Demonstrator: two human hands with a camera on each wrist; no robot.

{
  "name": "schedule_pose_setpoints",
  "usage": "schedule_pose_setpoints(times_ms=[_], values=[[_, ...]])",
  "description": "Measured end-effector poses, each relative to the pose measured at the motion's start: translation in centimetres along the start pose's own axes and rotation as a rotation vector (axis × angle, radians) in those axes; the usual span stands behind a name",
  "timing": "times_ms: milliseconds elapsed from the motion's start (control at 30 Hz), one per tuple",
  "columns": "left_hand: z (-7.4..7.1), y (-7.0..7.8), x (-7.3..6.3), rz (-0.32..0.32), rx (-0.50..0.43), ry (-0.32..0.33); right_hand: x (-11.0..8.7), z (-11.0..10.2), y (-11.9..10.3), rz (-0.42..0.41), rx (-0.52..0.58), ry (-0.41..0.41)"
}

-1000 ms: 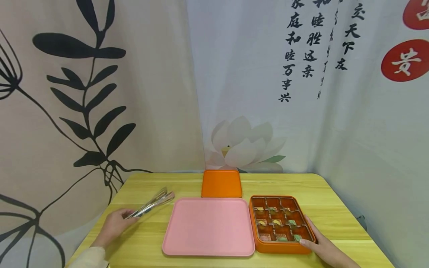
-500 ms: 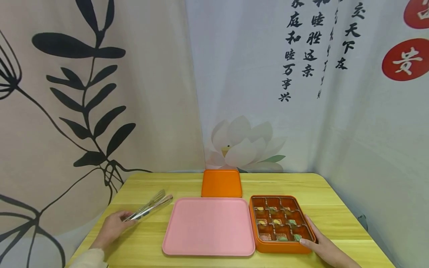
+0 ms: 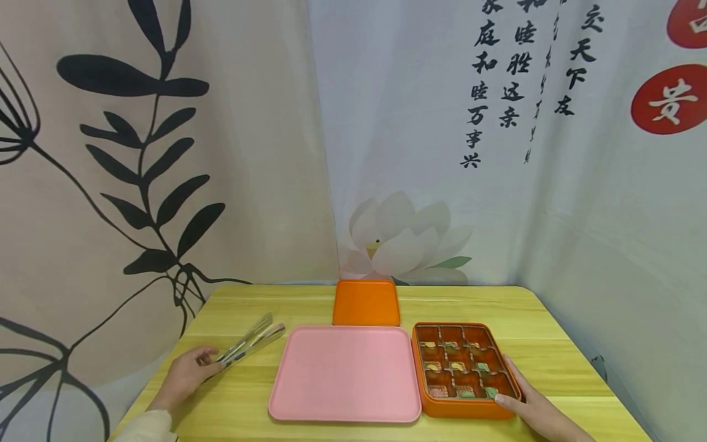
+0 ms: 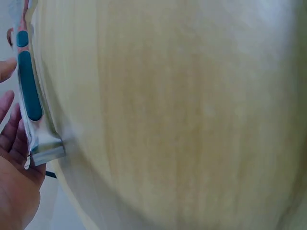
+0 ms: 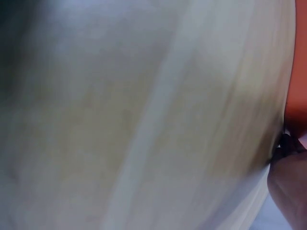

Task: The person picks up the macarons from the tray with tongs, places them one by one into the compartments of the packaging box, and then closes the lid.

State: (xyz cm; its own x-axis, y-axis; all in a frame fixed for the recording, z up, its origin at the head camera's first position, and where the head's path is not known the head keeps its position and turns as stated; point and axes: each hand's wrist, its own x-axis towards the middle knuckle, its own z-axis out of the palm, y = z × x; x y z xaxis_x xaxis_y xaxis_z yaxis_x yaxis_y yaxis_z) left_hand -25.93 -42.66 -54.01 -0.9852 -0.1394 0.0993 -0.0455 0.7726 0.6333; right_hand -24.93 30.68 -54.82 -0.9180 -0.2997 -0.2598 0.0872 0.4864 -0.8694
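Note:
At the table's left side my left hand holds metal tongs near their handle end, tips slanting away to the right. In the left wrist view the tongs show a teal grip inset, with the fingers beside and behind it. My right hand grips the near right corner of an orange box, thumb on its rim and fingers along its outer side. The box has a clear divided insert with small yellow, green and pink pieces in its compartments. In the right wrist view only part of the orange side shows.
A pink tray lies between the hands, its right edge against the orange box. Behind it is a flat orange lid. All stand on a yellow wood-grain table, with a printed curtain behind.
The tongs have shifted slightly left, and their tips stand a little further apart. My left fingers have moved along the handle. The right hand and box stay put.

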Motion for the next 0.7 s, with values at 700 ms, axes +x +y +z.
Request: schedule_pose_setpoints(times_ms=[700], values=[[-0.6,4.0,1.0,0.002,-0.032,0.005,0.0,-0.4,-0.6,0.053,-0.054,0.020]])
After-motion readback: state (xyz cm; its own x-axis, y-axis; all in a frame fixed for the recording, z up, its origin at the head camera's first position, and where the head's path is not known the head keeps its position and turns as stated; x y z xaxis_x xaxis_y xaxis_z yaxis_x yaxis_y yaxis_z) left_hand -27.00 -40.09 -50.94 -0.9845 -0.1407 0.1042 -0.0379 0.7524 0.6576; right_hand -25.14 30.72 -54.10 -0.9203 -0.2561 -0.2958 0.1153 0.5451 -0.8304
